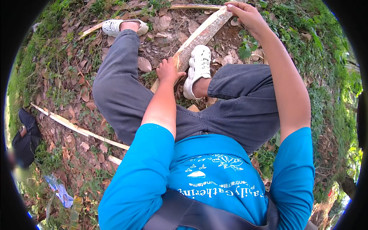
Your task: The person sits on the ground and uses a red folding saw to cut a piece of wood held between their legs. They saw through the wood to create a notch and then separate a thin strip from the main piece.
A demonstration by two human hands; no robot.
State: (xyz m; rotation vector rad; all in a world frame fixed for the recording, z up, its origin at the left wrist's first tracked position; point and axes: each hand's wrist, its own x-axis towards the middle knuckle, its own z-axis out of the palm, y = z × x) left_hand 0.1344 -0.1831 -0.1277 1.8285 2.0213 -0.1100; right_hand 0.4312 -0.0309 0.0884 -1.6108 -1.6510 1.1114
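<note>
A long split piece of wood (205,35), pale on its cut edge and bark-covered on its side, slants across the ground between my feet. My left hand (168,71) presses on its nearer part, fingers bent over the top and thumb out to the side. At the far upper end, my right hand (247,17) grips the pale edge between thumb and fingers. The underside of the wood is hidden. My right shoe (199,65), white, rests against the bark side. Farther left stands my other white shoe (122,27).
A thin wood strip (90,31) runs behind my left foot along the far ground. Another long pale strip (82,130) lies left of my leg. Dry leaves (143,64) and grass cover the soil. A blue plastic bag (61,191) and a person in dark clothing (28,134) are at left.
</note>
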